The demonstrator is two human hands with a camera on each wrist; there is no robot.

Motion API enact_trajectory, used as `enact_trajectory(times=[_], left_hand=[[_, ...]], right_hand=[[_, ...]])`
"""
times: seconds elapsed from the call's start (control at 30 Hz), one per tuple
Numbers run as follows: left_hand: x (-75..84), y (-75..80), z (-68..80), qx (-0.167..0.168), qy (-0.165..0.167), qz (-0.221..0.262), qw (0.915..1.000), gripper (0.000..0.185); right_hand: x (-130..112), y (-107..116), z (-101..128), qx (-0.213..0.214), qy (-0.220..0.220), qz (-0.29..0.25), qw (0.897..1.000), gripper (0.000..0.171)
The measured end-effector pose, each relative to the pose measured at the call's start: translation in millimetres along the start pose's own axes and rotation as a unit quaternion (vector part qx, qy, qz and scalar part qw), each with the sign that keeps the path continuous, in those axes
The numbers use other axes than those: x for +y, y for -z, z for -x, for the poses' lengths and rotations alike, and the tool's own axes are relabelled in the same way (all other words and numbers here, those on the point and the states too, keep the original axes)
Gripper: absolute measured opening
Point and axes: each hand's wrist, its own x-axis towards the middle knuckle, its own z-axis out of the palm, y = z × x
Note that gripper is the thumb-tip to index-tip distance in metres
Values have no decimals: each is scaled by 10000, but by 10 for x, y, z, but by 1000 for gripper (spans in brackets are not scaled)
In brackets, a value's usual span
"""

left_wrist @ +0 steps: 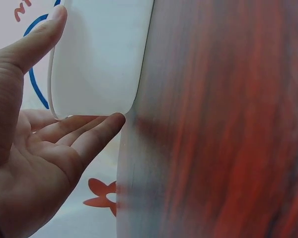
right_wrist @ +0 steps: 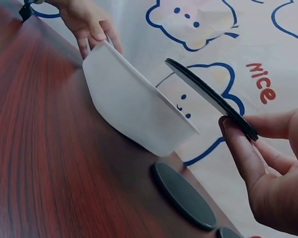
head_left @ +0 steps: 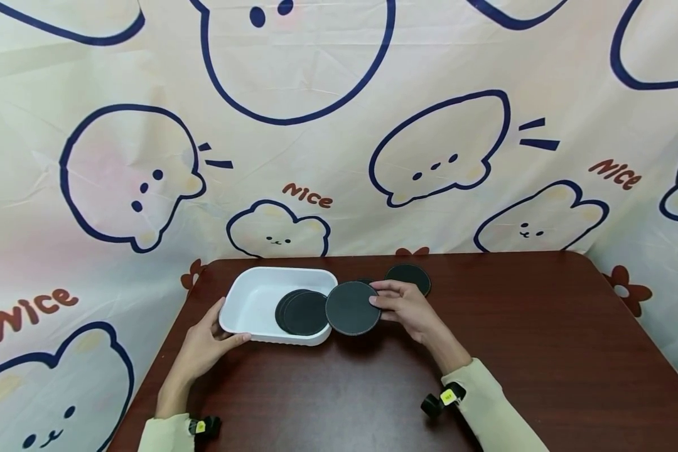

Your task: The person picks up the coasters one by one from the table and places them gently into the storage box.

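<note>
A white plastic tub (head_left: 248, 307) stands at the table's left. My left hand (head_left: 200, 350) holds its left end; in the left wrist view the thumb lies along the rim and the fingers reach round the end wall. Inside the tub, several round black coasters (head_left: 305, 314) lie overlapping at the right. My right hand (head_left: 409, 311) pinches another black coaster (head_left: 351, 309) by its right edge, thumb against fingers, raised just beyond the tub's right end. In the right wrist view the held coaster (right_wrist: 208, 96) is tilted, and its edge looks layered.
One more black coaster (head_left: 415, 277) lies near the table's back edge, behind my right hand. Another coaster (head_left: 364, 280) is mostly hidden behind the held one. The dark wooden table (head_left: 520, 351) backs onto a printed cloth (head_left: 339, 157).
</note>
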Motion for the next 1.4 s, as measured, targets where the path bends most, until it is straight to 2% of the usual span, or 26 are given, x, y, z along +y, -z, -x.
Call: enact_trajectory(times=[0.7, 0.87, 1.1, 1.4], left_hand=[[-5, -3, 32, 16, 84, -43, 10000, 115], [-10, -4, 39, 42, -9, 45, 10000, 113], [11, -8, 31, 48, 60, -100, 9999, 109], [16, 0, 25, 10, 155, -269, 9995, 111]], right_hand=[[2, -521, -243, 110, 52, -351, 9993, 45], [20, -622, -301, 128, -11, -336, 9994, 44], [32, -731, -362, 149, -17, -349, 9993, 43], [27, -821, -429, 138, 8, -330, 9994, 42]])
